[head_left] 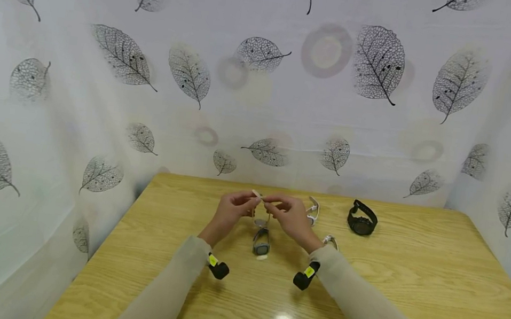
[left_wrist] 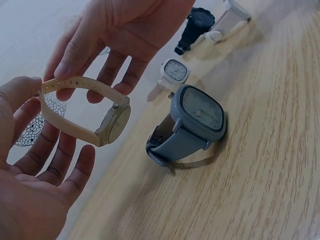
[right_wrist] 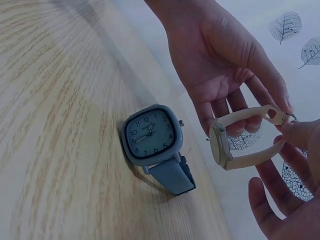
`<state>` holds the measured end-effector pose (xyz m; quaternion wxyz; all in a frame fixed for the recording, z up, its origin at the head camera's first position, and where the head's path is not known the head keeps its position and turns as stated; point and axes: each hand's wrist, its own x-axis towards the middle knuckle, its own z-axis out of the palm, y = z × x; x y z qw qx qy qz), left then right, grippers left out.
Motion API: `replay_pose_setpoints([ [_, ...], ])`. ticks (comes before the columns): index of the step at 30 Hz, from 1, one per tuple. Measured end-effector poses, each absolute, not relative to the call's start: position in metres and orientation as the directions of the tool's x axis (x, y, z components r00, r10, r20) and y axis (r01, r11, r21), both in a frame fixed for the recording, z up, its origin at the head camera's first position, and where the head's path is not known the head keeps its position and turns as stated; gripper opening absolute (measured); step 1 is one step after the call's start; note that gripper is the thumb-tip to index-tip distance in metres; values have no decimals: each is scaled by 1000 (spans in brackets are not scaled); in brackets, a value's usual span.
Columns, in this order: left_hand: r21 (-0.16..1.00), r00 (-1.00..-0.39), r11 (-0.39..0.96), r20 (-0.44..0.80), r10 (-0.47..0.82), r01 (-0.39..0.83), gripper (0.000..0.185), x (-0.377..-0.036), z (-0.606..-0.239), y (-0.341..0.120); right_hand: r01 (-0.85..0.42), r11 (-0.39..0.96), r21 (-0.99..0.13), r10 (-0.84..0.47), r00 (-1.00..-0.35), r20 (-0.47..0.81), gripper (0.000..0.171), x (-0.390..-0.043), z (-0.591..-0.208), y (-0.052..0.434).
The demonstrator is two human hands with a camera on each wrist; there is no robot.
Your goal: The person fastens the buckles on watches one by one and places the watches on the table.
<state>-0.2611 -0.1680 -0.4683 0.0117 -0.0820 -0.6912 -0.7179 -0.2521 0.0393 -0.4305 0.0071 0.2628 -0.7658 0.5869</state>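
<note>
Both hands, left (head_left: pixel 232 210) and right (head_left: pixel 290 216), pinched the strap ends of a cream watch (left_wrist: pixel 102 121), holding it up above the table (head_left: pixel 413 288) near its middle. A grey watch (right_wrist: pixel 154 141) lay right under it. Further right sat a white watch (head_left: pixel 313 211) and a black watch (head_left: pixel 362 219).

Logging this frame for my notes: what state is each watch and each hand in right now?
Cream watch: held above the table, strap ends brought together.
Blue-grey watch: resting on the table, untouched.
Black watch: on the table, strap looped.
Left hand: pinching the cream strap.
Right hand: pinching the cream strap.
</note>
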Motion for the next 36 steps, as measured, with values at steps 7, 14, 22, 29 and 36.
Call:
replay_pose_setpoints([
  [7, 992, -987, -58, 116, 107, 110, 35, -261, -466, -168, -402, 170, -900, -374, -871, 319, 26, -264, -447, 38],
  [14, 985, -990, -146, 107, 95, 93, 30, -261, -455, -162, -430, 214, -877, -316, -880, 354, 26, -277, -453, 33],
  [22, 977, -987, -175, 140, 79, 125, 28, -260, -446, -160, -454, 200, -868, -327, -866, 378, 30, -278, -452, 34],
  [29, 976, -989, -179, 136, 64, 122, 26, -261, -452, -167, -395, 210, -894, -363, -881, 304, 30, -276, -461, 37],
  [36, 973, -981, -166, 176, 84, 160, 26, -258, -454, -171, -411, 215, -886, -352, -879, 322, 28, -274, -462, 36],
])
